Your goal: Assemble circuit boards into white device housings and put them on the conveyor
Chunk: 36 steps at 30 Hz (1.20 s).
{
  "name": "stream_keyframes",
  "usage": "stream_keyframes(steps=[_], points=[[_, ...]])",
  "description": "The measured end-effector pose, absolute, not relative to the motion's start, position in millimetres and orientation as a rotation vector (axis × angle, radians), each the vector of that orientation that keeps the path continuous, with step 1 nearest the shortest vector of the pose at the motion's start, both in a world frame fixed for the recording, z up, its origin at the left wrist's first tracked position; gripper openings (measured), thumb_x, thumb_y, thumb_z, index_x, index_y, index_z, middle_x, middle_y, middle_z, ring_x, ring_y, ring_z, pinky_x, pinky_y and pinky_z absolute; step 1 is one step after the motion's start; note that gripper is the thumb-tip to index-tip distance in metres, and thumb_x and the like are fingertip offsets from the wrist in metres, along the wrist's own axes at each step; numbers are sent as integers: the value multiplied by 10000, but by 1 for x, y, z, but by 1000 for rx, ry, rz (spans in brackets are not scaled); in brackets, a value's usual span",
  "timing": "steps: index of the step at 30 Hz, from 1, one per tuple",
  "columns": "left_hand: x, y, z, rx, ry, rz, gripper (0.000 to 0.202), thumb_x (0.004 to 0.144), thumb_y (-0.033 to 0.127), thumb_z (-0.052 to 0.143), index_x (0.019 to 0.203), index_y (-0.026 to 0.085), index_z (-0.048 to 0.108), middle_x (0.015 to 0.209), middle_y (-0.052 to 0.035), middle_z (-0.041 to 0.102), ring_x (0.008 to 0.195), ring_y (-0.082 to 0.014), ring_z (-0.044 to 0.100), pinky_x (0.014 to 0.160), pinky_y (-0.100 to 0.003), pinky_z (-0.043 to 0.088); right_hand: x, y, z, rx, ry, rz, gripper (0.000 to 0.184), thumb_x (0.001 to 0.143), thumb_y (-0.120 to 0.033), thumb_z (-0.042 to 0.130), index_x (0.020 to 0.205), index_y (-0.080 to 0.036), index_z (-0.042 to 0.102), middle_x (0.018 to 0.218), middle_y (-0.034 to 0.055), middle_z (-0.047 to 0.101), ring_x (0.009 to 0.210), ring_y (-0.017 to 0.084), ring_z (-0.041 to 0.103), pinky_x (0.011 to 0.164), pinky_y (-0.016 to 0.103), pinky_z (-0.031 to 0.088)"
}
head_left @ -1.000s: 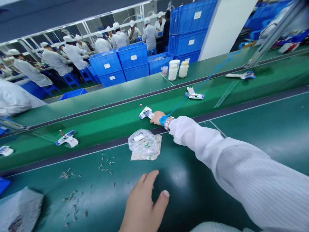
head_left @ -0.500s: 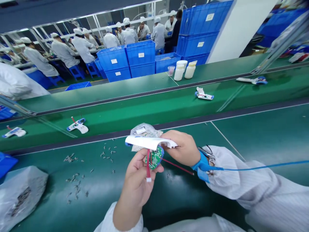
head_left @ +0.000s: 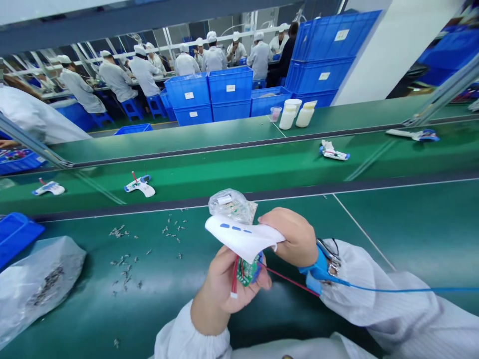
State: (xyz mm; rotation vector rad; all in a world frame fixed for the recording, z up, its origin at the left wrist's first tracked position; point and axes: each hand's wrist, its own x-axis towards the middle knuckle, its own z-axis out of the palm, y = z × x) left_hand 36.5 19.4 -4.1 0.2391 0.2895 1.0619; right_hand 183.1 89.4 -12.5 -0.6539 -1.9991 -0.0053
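My right hand [head_left: 294,234] grips the narrow end of a white plastic shell half [head_left: 239,237], whose outer face with small blue slots is turned up. Just below it, my left hand [head_left: 235,286] is closed around a green circuit board [head_left: 247,271] with a blue part at its edge. Red wires with a white connector [head_left: 234,294] hang from the board, and a longer red wire runs right past my right wrist. The shell covers part of the board and some left fingers. Behind the shell lies a clear plastic bag [head_left: 230,204] with small boards in it.
Small screws [head_left: 125,267] lie scattered at the left, beside a bag of screws [head_left: 48,286] and a blue bin [head_left: 18,234]. Partly assembled white-and-blue devices [head_left: 140,185] sit along the green belt [head_left: 224,172]. White bottles [head_left: 288,115] stand beyond it. A blue cord [head_left: 392,289] trails from my right wrist.
The white shell has tilted, so its outer face with the blue slots now shows. Both hands keep their hold. The whole view has shifted, with the surroundings appearing farther right.
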Motion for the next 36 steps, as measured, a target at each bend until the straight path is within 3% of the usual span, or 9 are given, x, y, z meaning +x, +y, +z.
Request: stream_keyframes(steps=[6, 10, 13, 20, 22, 25, 28, 31, 36], points=[[36, 20, -12, 214, 236, 950, 257, 759, 297, 601, 797, 68, 711, 743, -87, 705, 608, -175, 685, 586, -246, 525, 185, 86, -17, -653, -1972, -17, 160, 743, -65, 483, 821, -171, 574, 691, 65, 658, 606, 169, 587, 564, 295, 465], [37, 21, -28, 229, 204, 793, 450, 778, 449, 517, 644, 56, 693, 515, -72, 621, 435, -147, 618, 451, -211, 455, 188, 87, -17, -554, -2008, 35, 129, 735, -72, 525, 817, -156, 581, 693, 81, 656, 622, 177, 594, 590, 319, 465], [38, 18, -34, 268, 197, 665, 589, 812, 556, 409, 621, 73, 688, 471, -83, 603, 300, -136, 524, 345, -225, 384, 191, 88, -14, -501, -2040, 56, 101, 743, -97, 549, 820, -150, 587, 703, 91, 657, 640, 185, 602, 596, 326, 462], [38, 14, -29, 338, 312, 597, 681, 719, 708, 413, 516, 109, 666, 357, -57, 507, 195, -105, 371, 317, -254, 319, 200, 87, -8, -503, -2134, 22, 72, 807, -176, 525, 840, -200, 585, 684, 60, 661, 628, 173, 624, 603, 310, 465], [39, 15, -27, 292, 347, 702, 601, 702, 660, 479, 537, 114, 665, 400, -63, 536, 266, -122, 444, 389, -275, 374, 201, 86, -8, -532, -2139, 15, 83, 815, -173, 513, 834, -208, 585, 685, 55, 663, 630, 168, 626, 612, 307, 471], [40, 16, -21, 245, 425, 885, 378, 693, 473, 603, 679, 107, 698, 596, -95, 649, 547, -192, 610, 587, -315, 457, 201, 86, -12, -604, -2101, 7, 82, 792, -148, 525, 821, -201, 579, 689, 63, 659, 628, 175, 616, 615, 319, 479], [35, 16, -15, 205, 525, 1089, 164, 705, 272, 640, 797, 148, 699, 773, -53, 693, 732, -190, 628, 707, -303, 466, 199, 83, -19, -691, -2058, 19, 94, 760, -131, 554, 827, -192, 583, 702, 71, 654, 636, 187, 605, 600, 320, 480], [28, 15, -9, 185, 600, 1196, 133, 692, 171, 658, 819, 145, 686, 759, -44, 690, 687, -167, 618, 656, -274, 471, 195, 79, -25, -775, -2023, 50, 94, 754, -140, 559, 822, -198, 590, 722, 70, 655, 651, 187, 603, 588, 305, 480], [21, 11, -5, 91, 574, 1156, 212, 651, 273, 733, 811, 151, 667, 640, -24, 638, 465, -90, 541, 393, -155, 381, 188, 74, -31, -915, -1980, 84, 125, 774, -151, 496, 811, -218, 595, 743, 59, 672, 689, 189, 621, 606, 297, 480]])
